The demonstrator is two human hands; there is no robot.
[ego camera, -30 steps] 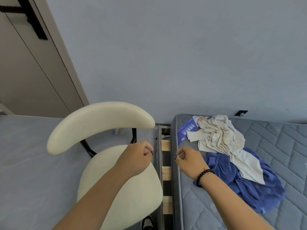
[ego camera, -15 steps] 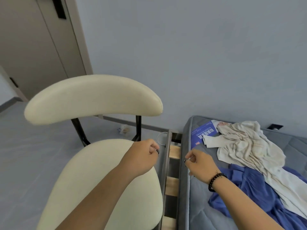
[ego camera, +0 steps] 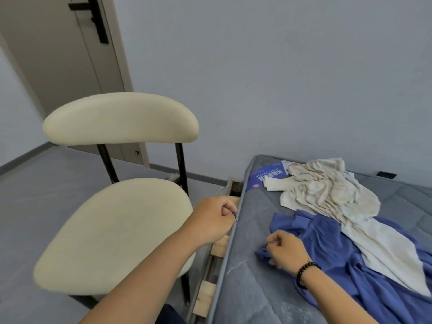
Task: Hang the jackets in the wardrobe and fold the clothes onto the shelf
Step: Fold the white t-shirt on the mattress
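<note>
Both grips curled: left hand (ego camera: 214, 219), right hand (ego camera: 285, 251).

- Your left hand (ego camera: 214, 219) hovers over the gap between the cream chair (ego camera: 112, 228) and the grey mattress (ego camera: 247, 288), fingers curled round something small and dark that is too tiny to identify.
- Your right hand (ego camera: 285, 252), with a beaded bracelet (ego camera: 306, 273) on its wrist, is curled at the edge of the blue garment (ego camera: 374, 277).
- A cream garment (ego camera: 327, 195) lies across the blue one, partly covering a blue booklet (ego camera: 268, 175).
</note>
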